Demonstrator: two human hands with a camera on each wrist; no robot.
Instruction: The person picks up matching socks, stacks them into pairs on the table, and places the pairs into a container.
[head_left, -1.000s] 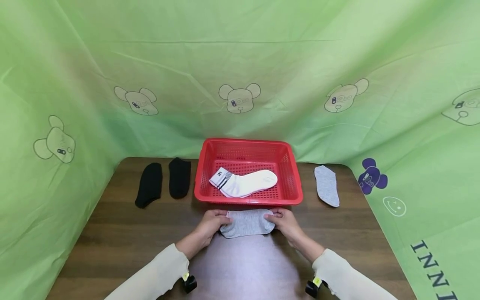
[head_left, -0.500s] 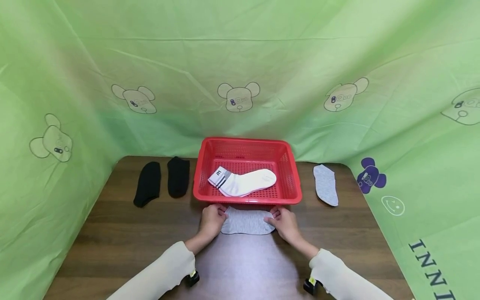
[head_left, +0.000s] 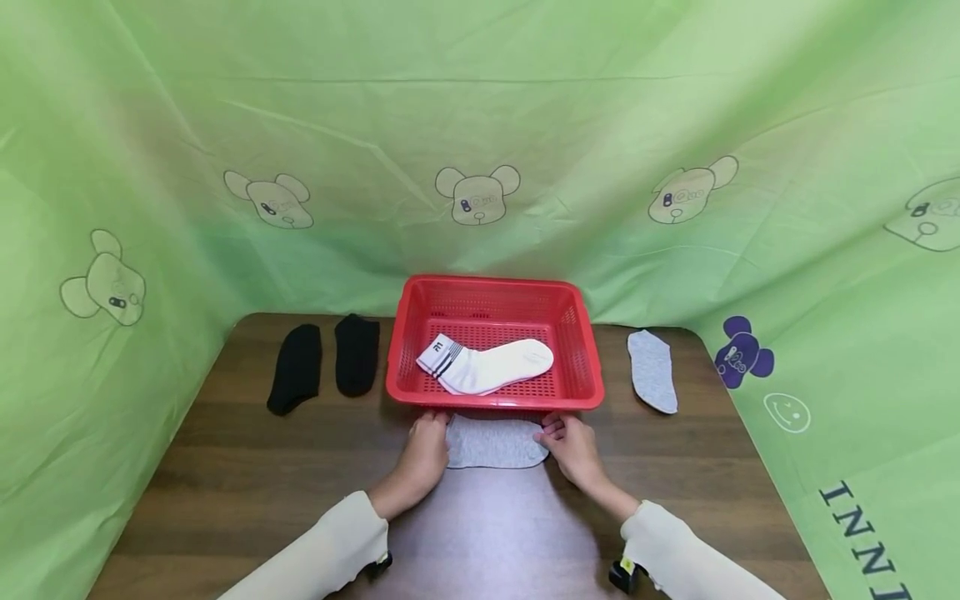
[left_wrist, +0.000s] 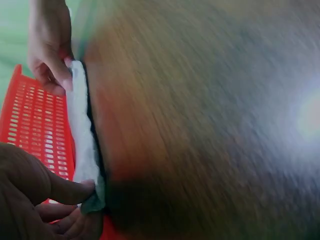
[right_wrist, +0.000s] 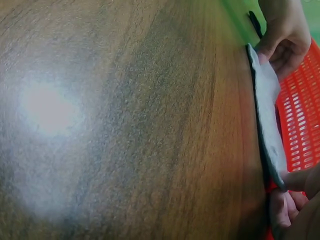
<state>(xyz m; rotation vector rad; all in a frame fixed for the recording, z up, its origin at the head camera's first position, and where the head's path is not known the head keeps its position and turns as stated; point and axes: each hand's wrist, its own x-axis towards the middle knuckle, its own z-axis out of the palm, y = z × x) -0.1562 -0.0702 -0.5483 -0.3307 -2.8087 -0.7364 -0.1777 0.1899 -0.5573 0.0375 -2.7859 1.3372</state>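
A light grey ankle sock (head_left: pixel 497 443) lies sideways just in front of the red basket (head_left: pixel 495 402) in the head view. At its left end, my left hand (head_left: pixel 424 450) pinches the edge between thumb and fingers, as the left wrist view shows with the hand (left_wrist: pixel 45 195) at lower left. The sock's other end is pinched by my right hand (head_left: pixel 576 454), its thumb on top. Seen from the right wrist, the sock (right_wrist: pixel 267 107) stretches between both hands. A pair of white socks (head_left: pixel 487 367) with dark cuff stripes rests inside the basket.
Two black socks (head_left: pixel 296 369) (head_left: pixel 357 356) lie on the wooden table (head_left: pixel 247 500) left of the basket. Another grey sock (head_left: pixel 652 371) lies to its right. Green printed cloth (head_left: pixel 480 108) hangs round the back and sides.
The left hand has shifted its grip at the sock's left end, and its thumb no longer shows on top from the head. The sock has moved slightly towards the basket. The right hand keeps its pinch.
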